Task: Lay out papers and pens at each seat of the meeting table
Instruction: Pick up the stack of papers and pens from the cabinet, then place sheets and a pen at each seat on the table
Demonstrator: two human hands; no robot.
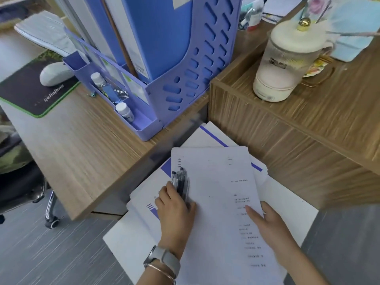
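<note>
A stack of white printed papers (pixel 213 194) lies in front of me, some sheets with blue-violet bars showing at the edges. My left hand (pixel 174 208) holds a bundle of dark pens (pixel 181 182) on top of the stack near its left side. My right hand (pixel 267 221) grips the right edge of the top sheets, thumb lying over the printed text. A watch and a bangle sit on my left wrist.
A violet file rack (pixel 185 79) with blue folders and small bottles stands on the wooden desk (pixel 82 153). A mouse (pixel 55 74) rests on a dark pad at left. A cream lidded jar (pixel 287 64) stands on the higher wooden counter at right. An office chair is at far left.
</note>
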